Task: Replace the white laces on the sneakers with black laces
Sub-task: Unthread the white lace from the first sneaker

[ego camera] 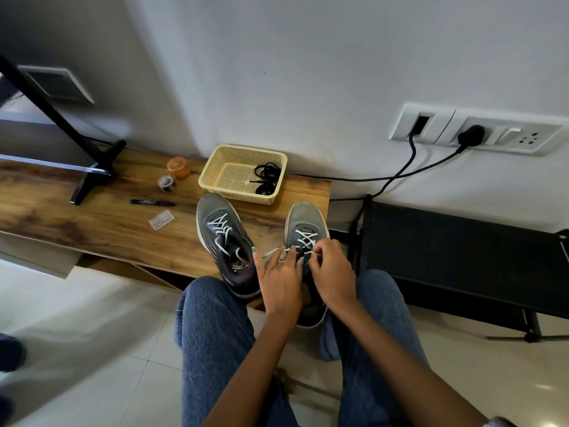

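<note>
Both hands work the white lace (278, 251) on the right sneaker (306, 238), w/ fingers curled: right hand (331, 274) pinches lace at the upper eyelets near the tongue, left hand (281, 280) grips a loose strand that runs out to the left, toward the gap btwn the two shoes. Right sneaker sits toe-to-wall at the right end of the wooden bench (101, 217), its heel hanging past the front edge over the person's knees; right bench edge is just beside it, so little room that side. Left sneaker (226, 241) stands apart to the left, angled, still fully laced in white, heel also at the front edge. Black laces (267, 177) lie bundled in the right half of a cream mesh basket (215, 171) behind the shoes, near the wall, basket almost touching the left sneaker's toe. Open bench surface lies left of the shoes: a black marker (152, 202), small clear plastic packet (161, 219), tape roll (166, 183), orange lidded jar (179, 167), then a black stand foot (92, 174) further left. Marker has white print, too small to read; no brand legible on shoes. Wall socket strip (474, 129) w/ two black cables plugged in is up right; a black rack (462, 257) stands right of the bench.
</note>
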